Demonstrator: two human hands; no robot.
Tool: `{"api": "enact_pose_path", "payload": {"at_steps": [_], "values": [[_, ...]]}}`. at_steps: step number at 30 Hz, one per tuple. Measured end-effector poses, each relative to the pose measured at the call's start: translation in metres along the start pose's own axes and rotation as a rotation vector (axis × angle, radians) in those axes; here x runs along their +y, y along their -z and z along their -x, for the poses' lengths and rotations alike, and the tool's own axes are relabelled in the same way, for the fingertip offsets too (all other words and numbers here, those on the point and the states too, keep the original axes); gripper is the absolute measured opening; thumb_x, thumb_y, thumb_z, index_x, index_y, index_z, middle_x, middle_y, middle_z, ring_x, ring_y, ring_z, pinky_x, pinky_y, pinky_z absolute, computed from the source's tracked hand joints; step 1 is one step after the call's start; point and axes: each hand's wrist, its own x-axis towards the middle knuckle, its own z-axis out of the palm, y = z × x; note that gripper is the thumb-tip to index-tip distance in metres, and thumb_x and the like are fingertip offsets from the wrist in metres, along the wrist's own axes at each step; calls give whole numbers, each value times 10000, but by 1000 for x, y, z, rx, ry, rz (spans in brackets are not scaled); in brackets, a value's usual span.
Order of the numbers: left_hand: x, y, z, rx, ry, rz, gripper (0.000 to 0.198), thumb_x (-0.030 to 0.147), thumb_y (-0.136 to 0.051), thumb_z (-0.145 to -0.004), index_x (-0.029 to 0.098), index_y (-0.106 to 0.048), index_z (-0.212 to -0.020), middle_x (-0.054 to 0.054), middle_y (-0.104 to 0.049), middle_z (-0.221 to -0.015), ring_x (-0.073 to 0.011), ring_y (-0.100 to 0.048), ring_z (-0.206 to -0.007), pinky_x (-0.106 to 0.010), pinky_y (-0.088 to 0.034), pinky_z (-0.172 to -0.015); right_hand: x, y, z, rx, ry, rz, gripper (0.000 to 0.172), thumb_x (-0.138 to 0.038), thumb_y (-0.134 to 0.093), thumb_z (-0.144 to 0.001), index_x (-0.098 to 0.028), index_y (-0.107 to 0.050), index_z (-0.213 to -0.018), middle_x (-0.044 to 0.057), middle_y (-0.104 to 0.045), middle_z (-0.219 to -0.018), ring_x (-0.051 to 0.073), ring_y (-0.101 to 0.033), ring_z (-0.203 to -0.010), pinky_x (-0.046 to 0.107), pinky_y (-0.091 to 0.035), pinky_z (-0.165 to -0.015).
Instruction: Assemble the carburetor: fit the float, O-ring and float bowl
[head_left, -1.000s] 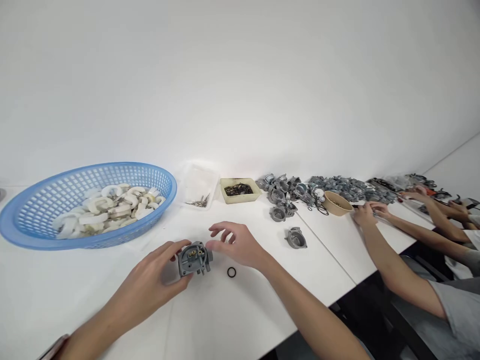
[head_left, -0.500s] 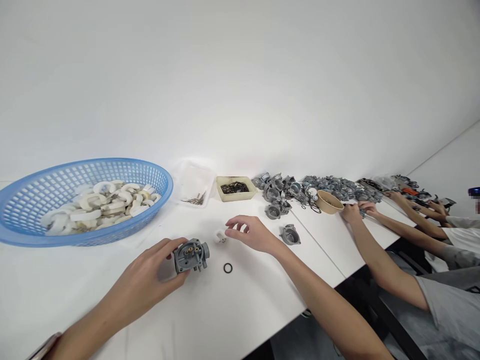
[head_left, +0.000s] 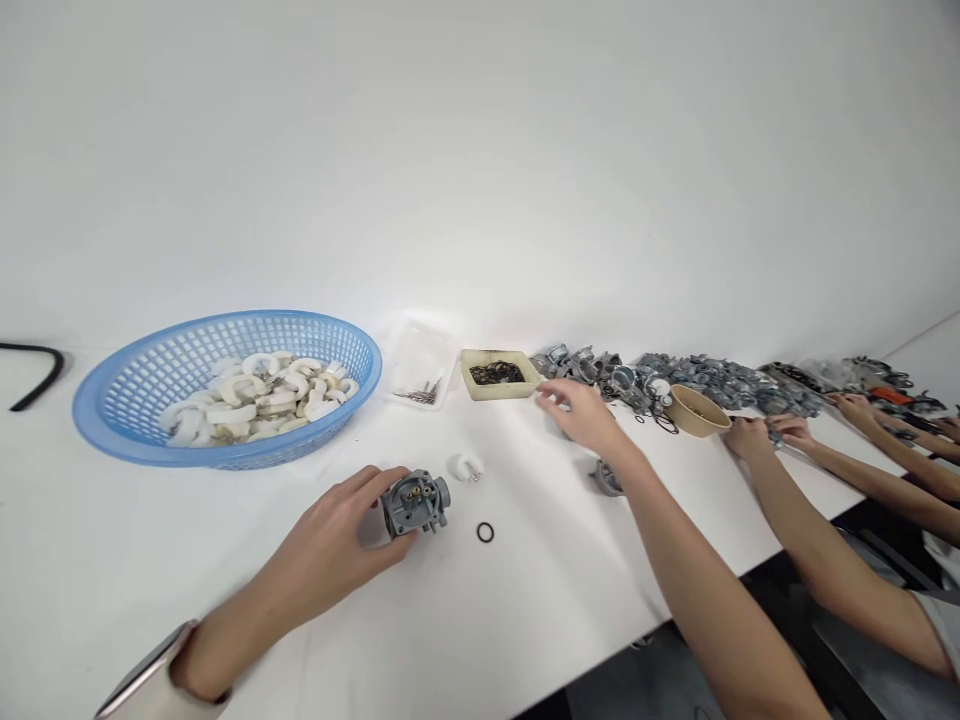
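My left hand (head_left: 337, 535) grips a grey metal carburetor body (head_left: 414, 503) at its sides, its open underside with brass jets facing up. A white plastic float (head_left: 468, 467) lies on the table just beyond the carburetor body, apart from both hands. Nearer to me rests a black O-ring (head_left: 485, 532). My right hand (head_left: 581, 415) hovers by the right end of a cream tray (head_left: 480, 391) of black rings, in front of the grey float bowls (head_left: 581, 365). Its fingers are slightly curled and apart, with nothing visible in them. My right forearm partly covers another float bowl (head_left: 606, 478).
A blue basket (head_left: 112, 432) of white floats stands on the left, beside a clear tray (head_left: 421, 345) of small metal pins. Rightward are a tan bowl (head_left: 697, 420), heaped metal parts (head_left: 705, 375) and co-workers' hands (head_left: 750, 438). A black bent tube (head_left: 49, 375) lies far left.
My right hand has moved away from the white float, rightward and farther out, toward the float bowls. My left hand keeps its hold on the carburetor body. The view has turned slightly left.
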Motion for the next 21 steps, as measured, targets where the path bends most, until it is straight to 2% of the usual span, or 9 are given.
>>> {"api": "enact_pose_path", "payload": {"at_steps": [2, 5, 10, 14, 18, 21], "values": [[-1, -1, 1, -3, 23, 1, 506, 524, -641, -865, 301, -590, -1316, -48, -680, -1203, -294, -666, -1050, -363, -539, -848, 25, 15, -13, -23, -44, 73, 286, -289, -548, -963, -181, -717, -1167, 113, -743, -1129, 259, -673, -982, 363, -485, -895], [-4, -3, 2, 7, 60, 0, 587, 617, -642, -852, 307, -582, -1347, -57, -666, -1300, -337, -634, -1157, -419, -529, -935, 54, 31, -24, -123, -77, 157, 227, -236, -588, -936, -203, -754, -1086, 98, -762, -1096, 254, -692, -990, 321, -505, -858], [-8, -6, 2, 7, 67, 29, 601, 645, -642, -847, 318, -597, -1349, -50, -673, -1319, -342, -623, -1199, -456, -513, -1004, 81, 39, -36, -141, -165, 301, 198, -284, -605, -985, -170, -699, -1117, 96, -714, -1139, 230, -669, -1041, 417, -528, -936], [-8, -6, 2, 6, 70, 30, 601, 645, -645, -844, 321, -597, -1348, -44, -675, -1316, -335, -629, -1203, -457, -519, -1012, 86, 37, -51, -148, -162, 354, 252, -356, -614, -996, -174, -659, -1165, 79, -669, -1194, 215, -658, -1048, 438, -552, -927], [-8, -6, 3, -17, 72, 10, 614, 648, -626, -861, 314, -568, -1374, -44, -653, -1354, -331, -611, -1234, -456, -506, -1036, 82, 37, -69, -84, -165, 391, 293, -358, -602, -1001, -185, -628, -1237, 93, -633, -1270, 234, -636, -1105, 460, -541, -952], [-11, -7, 3, -14, 67, -2, 613, 651, -617, -869, 320, -560, -1382, -40, -647, -1365, -327, -608, -1240, -449, -511, -1034, 76, 35, -79, -89, -162, 390, 292, -360, -609, -998, -178, -631, -1225, 91, -639, -1255, 231, -644, -1084, 452, -550, -936]]}}
